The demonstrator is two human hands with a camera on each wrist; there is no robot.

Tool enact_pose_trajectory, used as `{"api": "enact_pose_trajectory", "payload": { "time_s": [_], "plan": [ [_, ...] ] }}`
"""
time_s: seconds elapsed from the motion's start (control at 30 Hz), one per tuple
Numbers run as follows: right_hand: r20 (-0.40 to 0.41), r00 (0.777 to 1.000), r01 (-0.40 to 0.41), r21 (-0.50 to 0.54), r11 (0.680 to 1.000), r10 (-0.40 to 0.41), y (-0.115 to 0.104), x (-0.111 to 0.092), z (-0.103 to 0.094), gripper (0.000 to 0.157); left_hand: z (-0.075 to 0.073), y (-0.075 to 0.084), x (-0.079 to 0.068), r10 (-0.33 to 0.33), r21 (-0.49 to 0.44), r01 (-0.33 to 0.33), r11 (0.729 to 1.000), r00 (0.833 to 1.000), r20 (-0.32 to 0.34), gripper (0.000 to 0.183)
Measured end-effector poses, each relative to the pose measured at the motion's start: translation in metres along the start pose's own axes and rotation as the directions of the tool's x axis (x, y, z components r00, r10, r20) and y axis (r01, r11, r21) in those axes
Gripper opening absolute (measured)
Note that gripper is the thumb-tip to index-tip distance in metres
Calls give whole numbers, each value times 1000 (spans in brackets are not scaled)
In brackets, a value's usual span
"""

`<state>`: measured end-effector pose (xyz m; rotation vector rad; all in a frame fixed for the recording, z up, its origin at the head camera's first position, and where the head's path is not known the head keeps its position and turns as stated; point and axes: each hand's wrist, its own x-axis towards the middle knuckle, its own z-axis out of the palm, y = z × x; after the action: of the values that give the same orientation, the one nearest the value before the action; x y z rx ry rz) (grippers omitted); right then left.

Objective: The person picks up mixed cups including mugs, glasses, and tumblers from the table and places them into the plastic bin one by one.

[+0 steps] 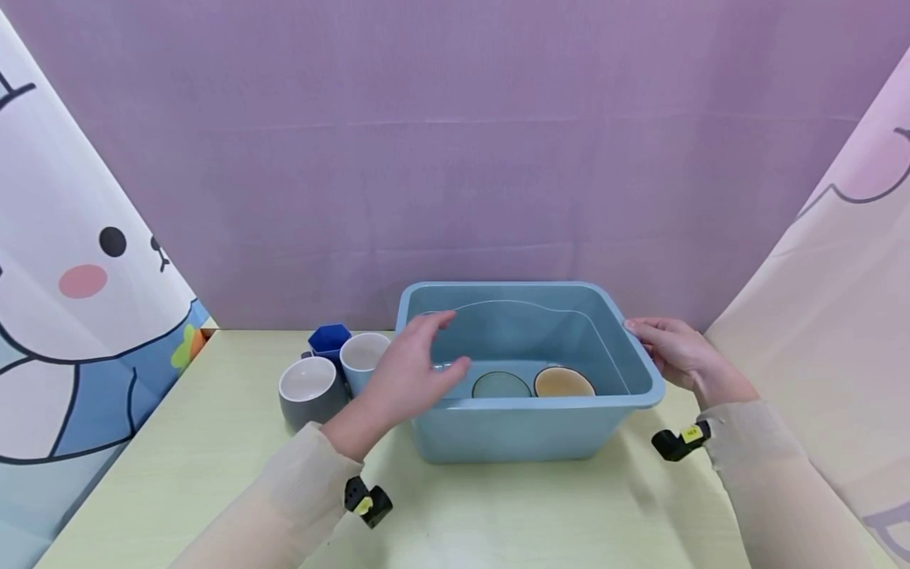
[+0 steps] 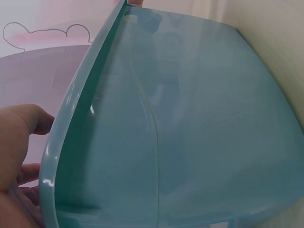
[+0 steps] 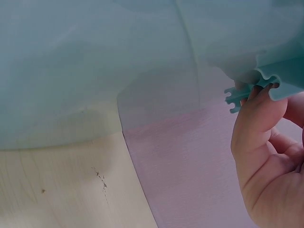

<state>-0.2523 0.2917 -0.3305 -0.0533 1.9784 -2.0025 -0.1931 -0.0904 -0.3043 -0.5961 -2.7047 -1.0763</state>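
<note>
A blue plastic basin [image 1: 498,433] stands on the table, with a green round dish [image 1: 502,385] and an orange-tan one [image 1: 564,382] inside; the front wall partly hides both. My right hand [image 1: 671,348] grips the basin's right rim, with fingers curled under the lip in the right wrist view. Over the basin's left side is my left hand [image 1: 408,375], its thumb and fingers spread apart and holding nothing. In the left wrist view, the fingers [image 2: 29,173] come close beside the rim; whether they touch it I cannot tell.
Left of the basin cluster a grey mug [image 1: 313,399], a pale cup [image 1: 361,356] and a dark blue hexagonal container [image 1: 329,338]. The pale wooden table [image 1: 213,450] meets a purple curtain [image 1: 455,158] at the back. Printed cloths hang at both sides.
</note>
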Motion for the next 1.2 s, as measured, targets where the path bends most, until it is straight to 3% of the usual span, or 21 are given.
{"api": "enact_pose_trajectory", "payload": {
  "time_s": [0.6, 1.2],
  "plan": [
    [-38, 999, -20, -39, 999, 18, 2, 2, -1, 19, -3, -7, -5, 38, -18, -38, 999, 999, -15, 62],
    [11, 1000, 14, -22, 1000, -14, 3, 1, -2, 20, -10, -12, -9, 82, -16, -84, 996, 992, -93, 62]
  ]
}}
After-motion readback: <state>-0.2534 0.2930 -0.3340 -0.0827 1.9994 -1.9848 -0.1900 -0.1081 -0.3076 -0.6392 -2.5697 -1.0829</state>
